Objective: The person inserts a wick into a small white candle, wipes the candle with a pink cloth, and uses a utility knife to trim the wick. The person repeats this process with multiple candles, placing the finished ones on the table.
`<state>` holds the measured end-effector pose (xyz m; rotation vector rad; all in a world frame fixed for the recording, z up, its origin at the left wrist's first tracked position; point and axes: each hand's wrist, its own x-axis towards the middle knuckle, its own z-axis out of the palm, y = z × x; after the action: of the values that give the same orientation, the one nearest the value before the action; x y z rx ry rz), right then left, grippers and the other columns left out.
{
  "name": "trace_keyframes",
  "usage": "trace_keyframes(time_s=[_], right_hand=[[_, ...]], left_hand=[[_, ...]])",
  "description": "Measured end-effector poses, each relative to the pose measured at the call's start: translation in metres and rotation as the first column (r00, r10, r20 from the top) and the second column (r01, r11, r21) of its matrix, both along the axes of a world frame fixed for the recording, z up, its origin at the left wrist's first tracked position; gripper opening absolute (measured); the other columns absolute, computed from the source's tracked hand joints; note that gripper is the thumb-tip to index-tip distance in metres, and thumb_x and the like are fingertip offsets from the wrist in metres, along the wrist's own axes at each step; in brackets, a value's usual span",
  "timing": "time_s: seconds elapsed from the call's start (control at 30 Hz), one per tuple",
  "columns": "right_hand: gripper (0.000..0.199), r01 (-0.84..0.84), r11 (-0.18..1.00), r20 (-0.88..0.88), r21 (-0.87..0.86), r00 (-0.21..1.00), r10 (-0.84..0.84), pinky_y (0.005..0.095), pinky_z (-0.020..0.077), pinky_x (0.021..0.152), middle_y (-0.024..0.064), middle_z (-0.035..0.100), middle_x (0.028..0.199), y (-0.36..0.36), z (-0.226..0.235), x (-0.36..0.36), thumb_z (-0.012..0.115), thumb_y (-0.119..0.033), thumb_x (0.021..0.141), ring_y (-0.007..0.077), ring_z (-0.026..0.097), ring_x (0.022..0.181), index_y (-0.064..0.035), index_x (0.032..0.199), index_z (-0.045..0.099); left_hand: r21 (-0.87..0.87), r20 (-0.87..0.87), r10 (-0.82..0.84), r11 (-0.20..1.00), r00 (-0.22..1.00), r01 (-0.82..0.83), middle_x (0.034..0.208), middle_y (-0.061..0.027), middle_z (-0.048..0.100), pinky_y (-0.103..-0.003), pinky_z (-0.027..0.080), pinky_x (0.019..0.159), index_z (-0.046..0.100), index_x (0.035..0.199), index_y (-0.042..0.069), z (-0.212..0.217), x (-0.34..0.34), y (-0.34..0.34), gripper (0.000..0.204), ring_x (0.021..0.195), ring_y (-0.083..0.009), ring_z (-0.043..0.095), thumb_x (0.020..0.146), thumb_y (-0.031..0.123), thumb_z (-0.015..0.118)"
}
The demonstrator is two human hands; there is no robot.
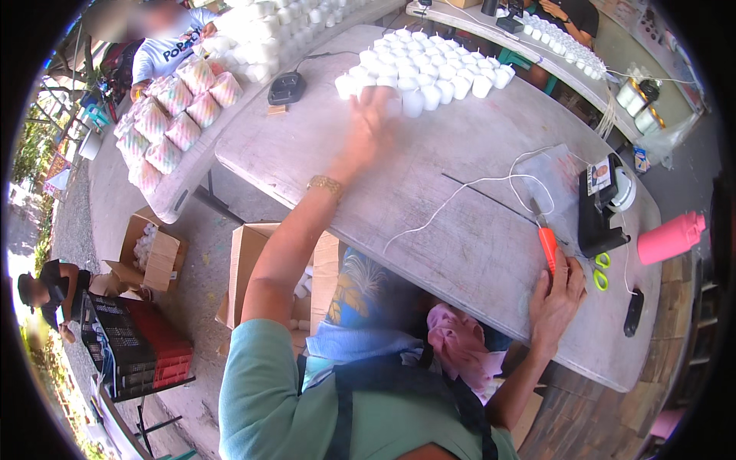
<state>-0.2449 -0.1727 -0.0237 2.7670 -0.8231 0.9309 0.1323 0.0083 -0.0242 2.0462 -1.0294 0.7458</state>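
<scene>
Green sleeve fills the bottom edge, and from it the left hand reaches out blurred, fingers spread and holding nothing, just short of the white candles at the far side of the surface. Right hand rests near the front edge, grip closed on an orange-handled tool, white string beside it.

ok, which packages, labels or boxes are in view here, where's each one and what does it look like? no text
Open brown cardboard box: on the ground left of the table, holds white pieces.
Second open brown cardboard box: on the ground under the left arm.
Small rectangular picture label: on the black tape dispenser, table's right end, beyond the right hand.
Clear plastic bag: flat on the table beside the dispenser.
Small blue-and-white packet: right of the table.
</scene>
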Motion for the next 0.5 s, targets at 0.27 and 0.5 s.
trace_keyframes(time_s=[0.27, 0.5], right_hand=[[0.047, 0.033, 0.998, -0.006, 0.055, 0.999, -0.033, 0.0481, 0.0395, 0.092, 0.0187, 0.053, 0.122, 0.001, 0.001, -0.001, 0.061, -0.01, 0.083, 0.0368, 0.051, 0.111, -0.0067, 0.13, 0.055], [0.047, 0.011, 0.999, -0.016, 0.049, 1.0, -0.011, 0.0475, 0.0397, 0.092, 0.0196, 0.052, 0.121, 0.002, 0.005, 0.002, 0.059, -0.01, 0.084, 0.0375, 0.051, 0.11, -0.0053, 0.131, 0.054]], left_hand=[[-0.174, -0.189, 0.267, 0.938, 0.945, -0.3, 0.112, -0.0107, 0.06, -0.038, 0.048, 0.087, 0.06, 0.109, 0.012, 0.003, 0.052, 0.042, 0.038, 0.102, -0.0286, 0.059, 0.075, 0.008, 0.074], [-0.092, -0.49, 0.227, 0.947, 0.842, -0.309, 0.119, -0.0191, 0.054, -0.039, 0.048, 0.093, 0.05, 0.128, 0.011, -0.015, 0.082, 0.035, 0.056, 0.108, -0.0343, 0.057, 0.076, 0.005, 0.069]])
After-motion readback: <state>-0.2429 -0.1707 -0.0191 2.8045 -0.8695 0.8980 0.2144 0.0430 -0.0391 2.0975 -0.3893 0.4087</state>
